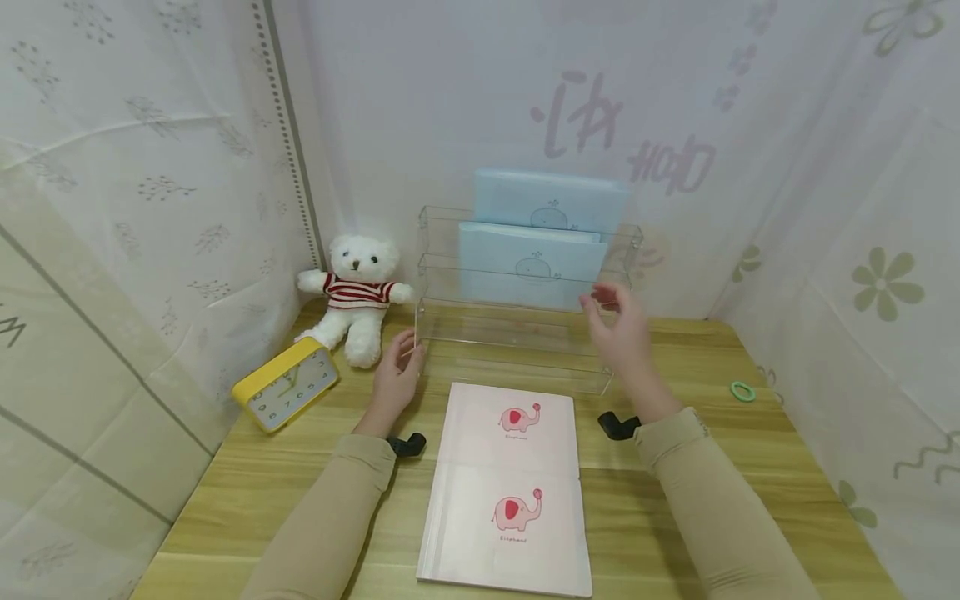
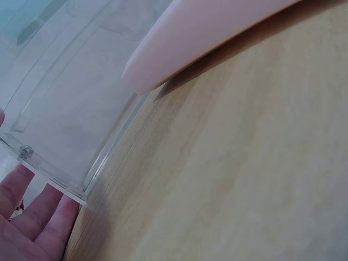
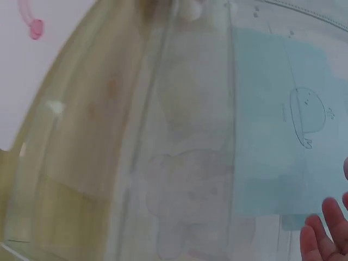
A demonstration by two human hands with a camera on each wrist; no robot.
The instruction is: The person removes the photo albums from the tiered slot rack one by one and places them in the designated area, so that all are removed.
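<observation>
Underneath it all, a yellow-brown wood-grain table (image 1: 630, 517) carries a clear plastic tiered rack (image 1: 510, 340) at its far side, midway between left and right. Just nearer lie pale pink, elephant-printed rectangular notebooks (image 1: 510, 467), flat and overlapping. Two light blue, whale-printed rectangular notebooks (image 1: 487, 248) stand in the rack's tiers, one before the other. Left of the rack sits a white plush bear (image 1: 358, 292) in a red-and-white striped top, a yellow rectangular clock (image 1: 288, 387) in front of it. A person's bare right hand (image 1: 621, 333) hovers by the rack's right side, fingers bent, thumb and fingertips modestly parted, holding nothing; contact cannot be told. The bare left hand (image 1: 395, 379) lays loosely spread, nearly straight fingers against the rack's left panel. A small green ring (image 1: 744, 399) lies at far right.
</observation>
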